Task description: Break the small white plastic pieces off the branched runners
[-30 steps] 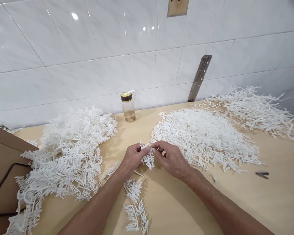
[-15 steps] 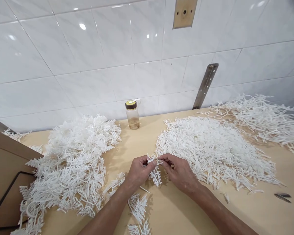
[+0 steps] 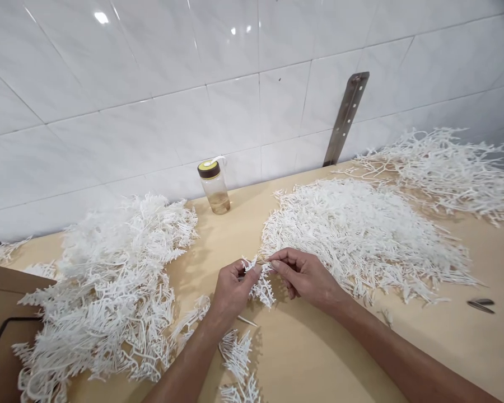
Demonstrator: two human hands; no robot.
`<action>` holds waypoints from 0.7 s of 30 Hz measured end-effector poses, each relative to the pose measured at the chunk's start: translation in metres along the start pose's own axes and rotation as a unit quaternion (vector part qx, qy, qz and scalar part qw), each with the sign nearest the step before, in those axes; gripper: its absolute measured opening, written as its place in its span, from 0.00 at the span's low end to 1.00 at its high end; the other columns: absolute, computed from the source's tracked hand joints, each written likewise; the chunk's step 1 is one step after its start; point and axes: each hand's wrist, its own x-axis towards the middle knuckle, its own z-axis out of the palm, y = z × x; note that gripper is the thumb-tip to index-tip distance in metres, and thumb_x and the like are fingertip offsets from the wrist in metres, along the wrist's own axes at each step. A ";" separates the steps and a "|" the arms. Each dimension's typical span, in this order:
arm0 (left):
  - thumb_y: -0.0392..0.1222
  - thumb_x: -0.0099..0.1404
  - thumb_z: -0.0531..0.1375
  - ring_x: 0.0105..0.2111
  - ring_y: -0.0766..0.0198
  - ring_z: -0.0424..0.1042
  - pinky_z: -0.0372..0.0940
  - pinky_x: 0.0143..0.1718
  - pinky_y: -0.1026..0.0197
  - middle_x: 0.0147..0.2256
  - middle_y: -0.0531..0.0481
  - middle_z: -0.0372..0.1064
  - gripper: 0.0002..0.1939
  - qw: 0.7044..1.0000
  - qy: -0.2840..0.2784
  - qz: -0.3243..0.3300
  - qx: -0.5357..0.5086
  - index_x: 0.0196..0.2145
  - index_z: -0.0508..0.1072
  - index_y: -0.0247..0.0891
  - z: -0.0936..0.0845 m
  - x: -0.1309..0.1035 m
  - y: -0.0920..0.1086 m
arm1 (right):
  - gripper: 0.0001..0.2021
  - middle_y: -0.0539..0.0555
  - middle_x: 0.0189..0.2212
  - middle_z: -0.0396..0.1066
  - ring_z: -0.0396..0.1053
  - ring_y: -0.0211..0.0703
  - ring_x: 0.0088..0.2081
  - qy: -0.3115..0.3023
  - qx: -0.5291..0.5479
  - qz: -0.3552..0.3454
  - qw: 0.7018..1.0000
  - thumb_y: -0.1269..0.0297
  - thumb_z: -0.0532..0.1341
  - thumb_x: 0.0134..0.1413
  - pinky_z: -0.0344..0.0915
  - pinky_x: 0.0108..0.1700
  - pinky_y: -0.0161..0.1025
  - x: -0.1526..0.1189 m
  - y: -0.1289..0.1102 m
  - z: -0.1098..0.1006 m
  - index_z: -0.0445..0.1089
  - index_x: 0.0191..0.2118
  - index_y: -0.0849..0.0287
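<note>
My left hand [image 3: 235, 285] pinches a small white branched piece [image 3: 263, 290] above the light wooden table, its sprigs hanging below the fingers. Close beside it, my right hand [image 3: 304, 277] is closed, thumb and index finger together at the upper end of the same piece. A large heap of white frilly pieces [image 3: 121, 285] lies to the left. To the right spreads a pile of short white pieces [image 3: 353, 235]. Loose white sprigs [image 3: 237, 355] lie beside my left forearm.
A bottle with brownish liquid [image 3: 215, 190] stands near the tiled wall. Long white branches [image 3: 453, 173] lie at the back right, dark snips [image 3: 481, 305] at the right. A brown box [image 3: 8, 319] is at the left edge. A metal bracket [image 3: 346, 118] leans by the wall.
The camera view has tilted down and turned slightly, so the wall socket is out of view. Both hands stay together at the white piece, with the right fingers slightly shifted.
</note>
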 end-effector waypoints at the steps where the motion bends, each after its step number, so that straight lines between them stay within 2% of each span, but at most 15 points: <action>1: 0.59 0.58 0.64 0.23 0.69 0.58 0.55 0.25 0.66 0.22 0.54 0.60 0.22 1.000 0.000 -0.004 0.001 0.26 0.70 0.34 0.000 0.000 0.001 | 0.15 0.46 0.19 0.67 0.62 0.32 0.15 0.004 0.003 -0.004 1.000 0.52 0.60 0.60 0.62 0.19 0.31 0.000 0.001 0.001 0.72 0.42 0.60; 5: 0.59 0.58 0.64 0.22 0.70 0.57 0.52 0.24 0.66 0.22 0.55 0.60 0.22 1.000 0.002 -0.019 -0.001 0.27 0.71 0.33 0.002 -0.001 0.003 | 0.13 0.46 0.21 0.67 0.61 0.31 0.15 0.013 0.007 -0.008 1.000 0.53 0.61 0.59 0.61 0.16 0.31 0.000 0.005 0.005 0.73 0.39 0.59; 10: 0.59 0.58 0.64 0.22 0.70 0.55 0.53 0.25 0.66 0.21 0.55 0.58 0.22 1.000 -0.007 -0.009 -0.015 0.27 0.72 0.33 0.003 -0.003 0.005 | 0.12 0.49 0.26 0.72 0.61 0.32 0.17 0.022 -0.037 -0.018 0.999 0.55 0.61 0.59 0.62 0.18 0.31 0.000 0.011 0.006 0.74 0.40 0.58; 15: 0.57 0.59 0.64 0.25 0.69 0.57 0.54 0.27 0.66 0.23 0.54 0.60 0.22 0.999 -0.032 -0.001 -0.010 0.29 0.73 0.32 0.004 -0.006 0.008 | 0.12 0.49 0.23 0.70 0.60 0.33 0.18 0.033 -0.085 -0.031 0.995 0.55 0.59 0.60 0.62 0.20 0.31 -0.001 0.008 0.007 0.74 0.37 0.58; 21: 0.57 0.58 0.64 0.25 0.68 0.59 0.56 0.28 0.65 0.23 0.53 0.63 0.22 1.000 -0.013 -0.011 -0.026 0.27 0.73 0.32 0.003 -0.006 0.008 | 0.13 0.49 0.22 0.70 0.61 0.34 0.19 0.042 -0.105 -0.041 0.993 0.54 0.58 0.61 0.61 0.21 0.32 -0.004 0.003 0.010 0.74 0.37 0.58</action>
